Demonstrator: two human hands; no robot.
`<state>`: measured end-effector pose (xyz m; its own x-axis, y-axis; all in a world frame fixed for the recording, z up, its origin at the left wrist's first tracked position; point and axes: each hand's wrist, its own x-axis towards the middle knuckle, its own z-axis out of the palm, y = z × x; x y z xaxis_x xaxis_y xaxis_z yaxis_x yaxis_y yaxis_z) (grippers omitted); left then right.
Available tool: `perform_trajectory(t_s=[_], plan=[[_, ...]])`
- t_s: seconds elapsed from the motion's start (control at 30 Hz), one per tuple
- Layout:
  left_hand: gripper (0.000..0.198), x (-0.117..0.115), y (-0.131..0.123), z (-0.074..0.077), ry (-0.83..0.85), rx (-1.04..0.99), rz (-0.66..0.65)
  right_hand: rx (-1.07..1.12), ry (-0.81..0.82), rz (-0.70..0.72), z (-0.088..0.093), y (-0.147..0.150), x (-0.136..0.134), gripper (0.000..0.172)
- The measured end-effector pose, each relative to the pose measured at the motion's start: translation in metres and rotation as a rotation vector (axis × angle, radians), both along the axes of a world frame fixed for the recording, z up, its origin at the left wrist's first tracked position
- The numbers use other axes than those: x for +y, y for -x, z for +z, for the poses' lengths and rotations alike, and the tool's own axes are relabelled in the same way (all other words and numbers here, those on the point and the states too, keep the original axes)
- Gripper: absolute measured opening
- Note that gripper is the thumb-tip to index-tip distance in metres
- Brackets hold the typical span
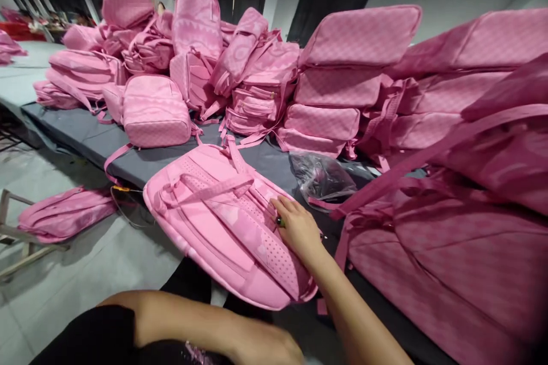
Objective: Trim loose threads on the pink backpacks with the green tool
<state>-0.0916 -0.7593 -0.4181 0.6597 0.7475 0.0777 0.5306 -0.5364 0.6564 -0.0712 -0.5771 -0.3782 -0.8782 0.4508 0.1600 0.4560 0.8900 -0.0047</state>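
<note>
A pink backpack (222, 222) lies tilted at the near table edge, its padded back panel and shoulder straps facing up. On its right side my right hand (297, 228) has its fingers bent together over the dotted padded strap, closed on the bag. A small dark and green item (279, 221) shows at those fingers, too small to name. My left hand (268, 347) is low at the bottom edge, in front of my body, below the bag. It is blurred and partly cut off, so its fingers cannot be made out.
More pink backpacks (156, 111) are heaped along the dark-covered table (92, 137), with stacks (338, 82) at the right. A large pink bag (445, 262) stands close at my right. Behind my bag is a clear plastic bag (321, 177). A pink bag (66, 214) rests low left.
</note>
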Motion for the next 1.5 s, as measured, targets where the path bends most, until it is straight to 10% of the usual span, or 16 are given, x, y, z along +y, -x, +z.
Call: perform_trajectory(t_s=[0.1,0.23,0.33,0.43,0.53,0.93,1.17,1.33,1.5], plan=[[0.036,-0.006,0.017,0.051,-0.009,-0.300,-0.096,0.013,-0.145,0.035,-0.017,-0.022,-0.016,0.063],[0.040,-0.004,0.112,0.075,-0.490,0.047,1.115,0.169,-0.250,0.084,-0.029,-0.050,-0.035,0.054],[0.060,-0.006,0.150,0.035,-0.501,0.317,1.357,0.427,-0.169,-0.076,-0.031,-0.083,-0.034,0.051],[0.082,-0.021,0.134,-0.017,-0.484,0.636,1.299,0.480,0.049,-0.522,-0.035,-0.121,-0.019,0.051],[0.074,-0.035,0.116,-0.034,-0.598,0.677,1.236,0.335,0.225,-0.768,-0.044,-0.148,-0.010,0.050],[0.053,-0.022,0.176,0.012,-0.932,0.574,1.159,0.406,0.566,-0.717,-0.045,-0.155,-0.019,0.055],[0.048,-0.020,0.171,0.092,-1.034,0.589,0.855,0.496,0.825,-0.587,-0.078,-0.142,-0.060,0.051],[0.046,0.021,0.160,0.093,-0.765,0.614,0.629,0.526,0.741,-0.702,-0.114,-0.153,-0.116,0.057],[0.044,0.041,0.162,0.069,-0.612,0.633,0.514,0.676,-0.041,-0.464,-0.077,-0.132,-0.141,0.072]])
